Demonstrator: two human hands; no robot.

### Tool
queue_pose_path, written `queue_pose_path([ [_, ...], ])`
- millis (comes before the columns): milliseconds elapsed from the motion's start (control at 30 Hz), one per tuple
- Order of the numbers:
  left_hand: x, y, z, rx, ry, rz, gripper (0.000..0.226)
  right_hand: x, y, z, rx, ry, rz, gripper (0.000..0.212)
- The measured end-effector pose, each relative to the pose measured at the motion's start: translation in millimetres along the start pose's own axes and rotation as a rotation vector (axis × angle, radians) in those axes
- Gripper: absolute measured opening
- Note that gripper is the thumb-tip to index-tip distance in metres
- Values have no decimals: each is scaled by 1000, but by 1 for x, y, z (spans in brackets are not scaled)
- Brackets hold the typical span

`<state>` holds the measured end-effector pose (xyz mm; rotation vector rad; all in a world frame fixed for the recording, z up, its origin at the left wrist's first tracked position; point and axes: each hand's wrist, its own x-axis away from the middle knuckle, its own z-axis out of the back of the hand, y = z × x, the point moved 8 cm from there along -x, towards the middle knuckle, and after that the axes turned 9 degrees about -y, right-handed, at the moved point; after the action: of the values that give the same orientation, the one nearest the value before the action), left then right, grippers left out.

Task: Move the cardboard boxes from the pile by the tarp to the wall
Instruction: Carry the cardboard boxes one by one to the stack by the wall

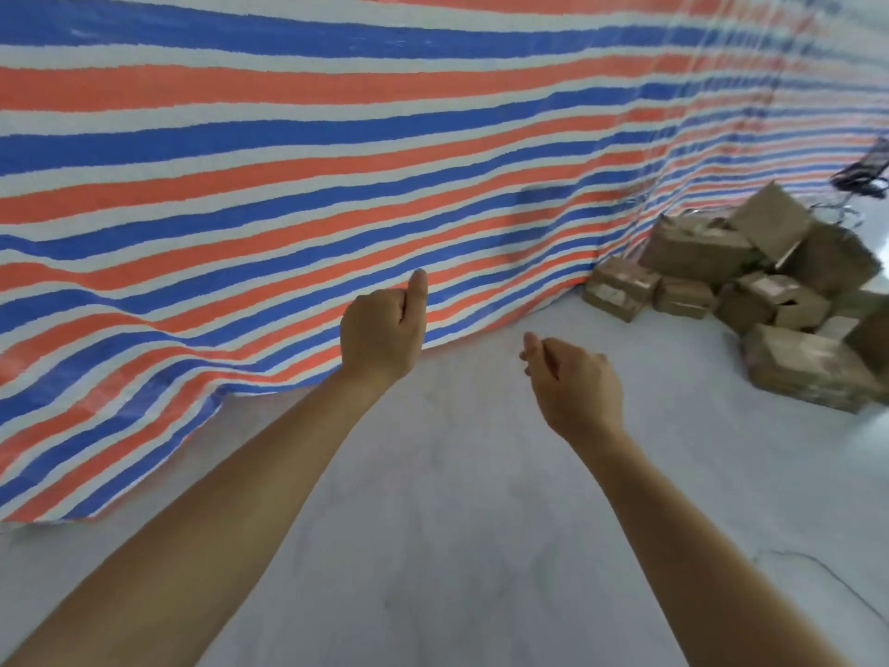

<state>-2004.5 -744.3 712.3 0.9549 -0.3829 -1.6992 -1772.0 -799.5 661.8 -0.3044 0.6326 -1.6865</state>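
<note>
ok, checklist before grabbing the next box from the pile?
1. Left hand free: ok, holds nothing.
2. Right hand free: ok, holds nothing.
3. Pile of brown cardboard boxes within reach: not ok, ahead to the right, apart from both hands.
4. Top box settled: not ok, sits tilted.
5. Orange, blue and white striped tarp hem off the path: ok, lies left.
6. Wall drop spot: cannot tell, not in view.

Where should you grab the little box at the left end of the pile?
Hold the leftmost cardboard box by its two short ends, one hand each, coming from the bare floor in front. It seems to lie flat at the edge of the pile with nothing on top.
</note>
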Motion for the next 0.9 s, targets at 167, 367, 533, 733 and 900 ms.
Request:
queue_pose_path([
  [167, -89, 96, -159, 31, -177, -156, 62, -41, 143, 99, 75, 285, -226, 49],
  [367, -129, 183, -334, 106, -255, -163, 56, -76, 318, 156, -90, 397, -423, 48],
  [533, -185, 252, -431, 40, -275, -203, 59, -147, 409, 220, -150, 378, -469, 49],
  [733, -254, 292, -526, 88, -305, -138, 59, -235, 489, 264, -179, 372, -470, 47],
  [900, -299, 340, -634, 168, -458, -127, 32, -315, 588, 267, -125, 302, -515, 45],
])
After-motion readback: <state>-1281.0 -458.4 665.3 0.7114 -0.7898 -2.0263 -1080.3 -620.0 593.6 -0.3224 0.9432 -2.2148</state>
